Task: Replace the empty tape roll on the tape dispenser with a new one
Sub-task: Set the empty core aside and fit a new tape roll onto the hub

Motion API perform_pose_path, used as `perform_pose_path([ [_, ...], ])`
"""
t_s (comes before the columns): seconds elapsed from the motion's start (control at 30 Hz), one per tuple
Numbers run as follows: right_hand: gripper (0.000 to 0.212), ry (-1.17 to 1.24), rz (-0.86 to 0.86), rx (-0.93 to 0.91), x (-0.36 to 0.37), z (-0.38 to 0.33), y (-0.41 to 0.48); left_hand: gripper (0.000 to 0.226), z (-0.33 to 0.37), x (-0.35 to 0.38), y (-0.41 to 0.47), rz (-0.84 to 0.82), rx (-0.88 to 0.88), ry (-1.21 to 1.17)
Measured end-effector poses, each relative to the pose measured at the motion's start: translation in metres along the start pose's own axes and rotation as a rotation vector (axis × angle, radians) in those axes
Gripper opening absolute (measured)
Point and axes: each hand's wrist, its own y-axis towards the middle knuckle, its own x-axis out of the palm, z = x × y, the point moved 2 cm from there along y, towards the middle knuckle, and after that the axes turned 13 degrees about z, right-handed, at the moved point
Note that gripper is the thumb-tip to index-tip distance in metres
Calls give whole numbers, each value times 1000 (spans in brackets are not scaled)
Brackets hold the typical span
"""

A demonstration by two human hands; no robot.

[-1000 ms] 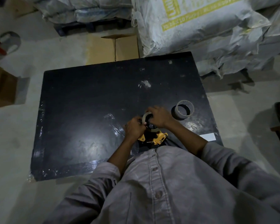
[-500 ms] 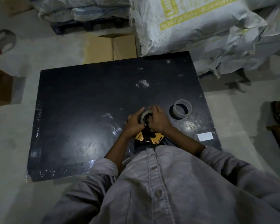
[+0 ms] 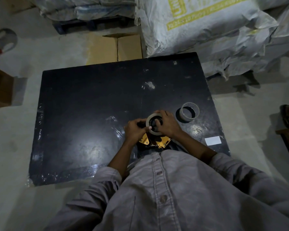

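Sacks [image 3: 198, 22], white and bulging, fill the far right of my feed; below them lies the black table [image 3: 90, 114], glossy and scuffed, with a flat cardboard box [image 3: 117, 47] on the floor past its far edge; at the table's near edge, just ahead of the grey shirt [image 3: 173, 189], sits the yellow tape dispenser [image 3: 163, 141], mostly hidden under both hands; the right hand [image 3: 169, 125] curls round the far and right side of the new roll [image 3: 148, 121], fingers bent over its rim; the left hand [image 3: 133, 130] is bunched at the roll's left side, thumb on the rim, pinching it; whether that hand also steadies the dispenser I cannot tell; the roll itself is a thick pale ring, hole facing the camera, held over the dispenser's dark middle, and I cannot say whether it is seated yet; just beside the right hand, apart from it, a thin-walled ring [image 3: 188, 119] stands on the table, which I take for the empty one; nearer the right edge lies a small white label [image 3: 213, 140]; I judge the new roll light and stiff through its core, its outer face smooth and a little slippery; I would hold it by the outer rim on opposite sides, without squeezing it oval, and press it down square.
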Motion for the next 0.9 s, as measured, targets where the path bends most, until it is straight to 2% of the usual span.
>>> perform_pose_path([
  [0.13,46,11,-16,23,0,1,-1,20,2,-5,-1,24,24,6],
  [0.33,51,-7,-37,25,2,-1,-1,27,-2,-6,13,21,119,103],
  [0.7,57,-19,-73,17,5,2,4,15,4,-11,28,113,522,419],
  [0.9,52,-26,-107,-9,7,1,2,10,7,-10,30,135,616,462],
])
